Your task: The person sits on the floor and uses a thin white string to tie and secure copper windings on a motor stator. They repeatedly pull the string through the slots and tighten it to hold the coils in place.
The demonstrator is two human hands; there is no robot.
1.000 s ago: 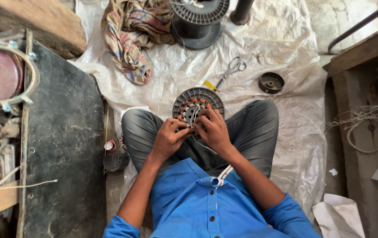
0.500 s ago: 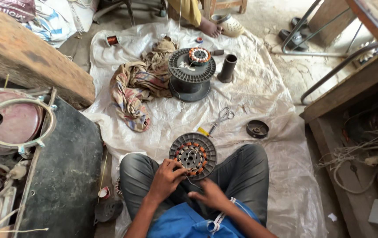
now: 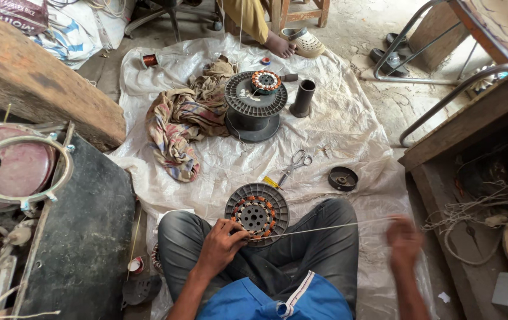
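The person is sitting cross-legged on a white plastic sheet (image 3: 349, 124) spread over the floor, working on a round fan stator (image 3: 257, 213) that is resting between the knees. The left hand (image 3: 221, 246) is gripping the stator's near edge, fingers closed on it where a strand is leaving the core. The right hand (image 3: 405, 237) is stretched out well to the side and blurred; it appears to be pinching the far end of a thin taut wire (image 3: 325, 229) running straight from the stator, though the exact grip cannot be told. The stator is looking like a dark slotted disc with a perforated hub, and copper-orange coils are already filling the slots around most of its ring, so the winding seems well advanced, with the current strand not yet seated; how many slots remain cannot be told. Beyond the knees, scissors (image 3: 295, 163) and a small black cap (image 3: 343, 178) are lying on the sheet, with a large black wire spool (image 3: 254, 109), a dark tube (image 3: 303, 98) and a crumpled cloth (image 3: 183, 124) farther off.
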